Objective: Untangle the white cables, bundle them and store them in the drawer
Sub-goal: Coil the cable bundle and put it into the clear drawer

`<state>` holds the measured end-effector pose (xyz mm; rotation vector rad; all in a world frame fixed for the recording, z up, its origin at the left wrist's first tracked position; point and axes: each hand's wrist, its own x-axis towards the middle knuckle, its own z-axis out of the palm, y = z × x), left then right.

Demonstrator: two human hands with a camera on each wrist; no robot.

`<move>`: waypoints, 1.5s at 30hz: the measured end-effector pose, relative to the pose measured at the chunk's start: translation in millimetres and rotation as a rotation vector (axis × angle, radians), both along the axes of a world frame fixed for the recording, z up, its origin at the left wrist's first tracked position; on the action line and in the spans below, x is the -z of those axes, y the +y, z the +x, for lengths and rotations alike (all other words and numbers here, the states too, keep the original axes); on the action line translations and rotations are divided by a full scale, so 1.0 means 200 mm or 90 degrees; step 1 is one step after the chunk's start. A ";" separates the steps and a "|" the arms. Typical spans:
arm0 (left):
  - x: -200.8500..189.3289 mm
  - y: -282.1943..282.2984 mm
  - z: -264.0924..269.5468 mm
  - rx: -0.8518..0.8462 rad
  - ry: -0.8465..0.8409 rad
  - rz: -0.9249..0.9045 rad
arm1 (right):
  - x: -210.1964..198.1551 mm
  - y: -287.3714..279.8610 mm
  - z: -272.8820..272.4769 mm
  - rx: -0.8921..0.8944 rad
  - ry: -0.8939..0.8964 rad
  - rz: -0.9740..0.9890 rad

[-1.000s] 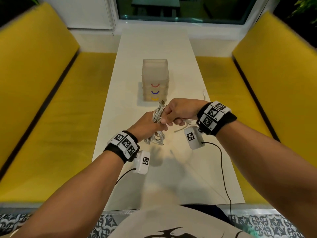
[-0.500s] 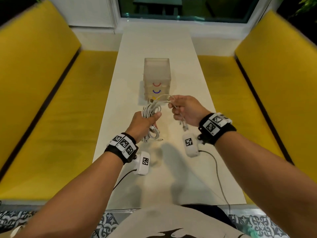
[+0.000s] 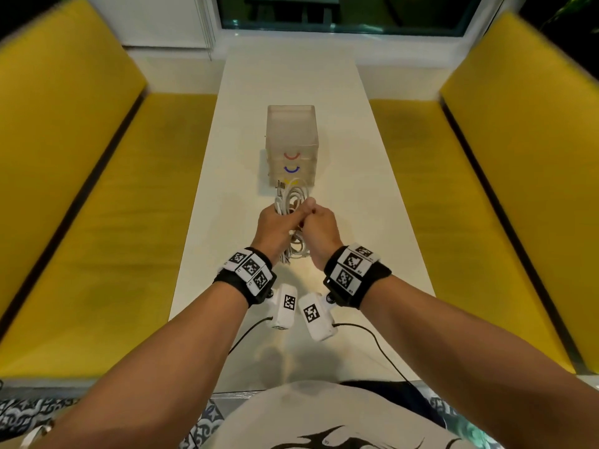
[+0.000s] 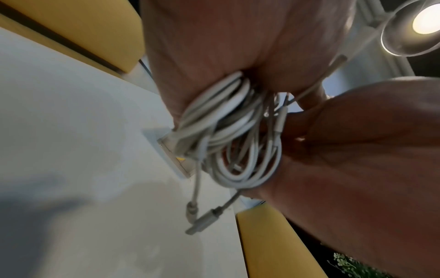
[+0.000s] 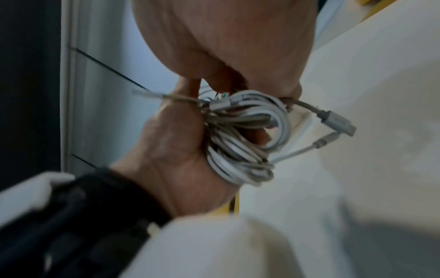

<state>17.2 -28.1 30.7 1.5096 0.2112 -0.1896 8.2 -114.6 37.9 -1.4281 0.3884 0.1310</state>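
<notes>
Above white table (image 3: 372, 189), left hand (image 3: 275, 226) grips cable bundle (image 3: 291, 197); right hand (image 3: 319, 225) seemingly pinches a strand.

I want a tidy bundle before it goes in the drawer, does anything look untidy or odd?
Mostly tidy: the coiled bundle of white cables is held by the left hand and right hand. Two grey plug ends dangle loose below the coil. The frosted plastic three-drawer box looks shut.
</notes>
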 end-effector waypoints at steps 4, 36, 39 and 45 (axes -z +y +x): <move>-0.02 0.02 0.02 0.012 0.003 0.005 | -0.05 -0.02 -0.06 -0.046 -0.005 0.115; -0.08 0.02 0.02 -0.013 0.092 -0.250 | 0.03 -0.12 -0.04 0.036 -0.100 -0.053; -0.07 0.04 0.03 -0.009 0.099 -0.233 | 0.03 -0.17 -0.04 0.058 -0.256 -0.408; -0.05 0.02 0.04 -0.018 0.070 -0.155 | 0.04 -0.17 -0.03 -0.020 -0.287 -0.551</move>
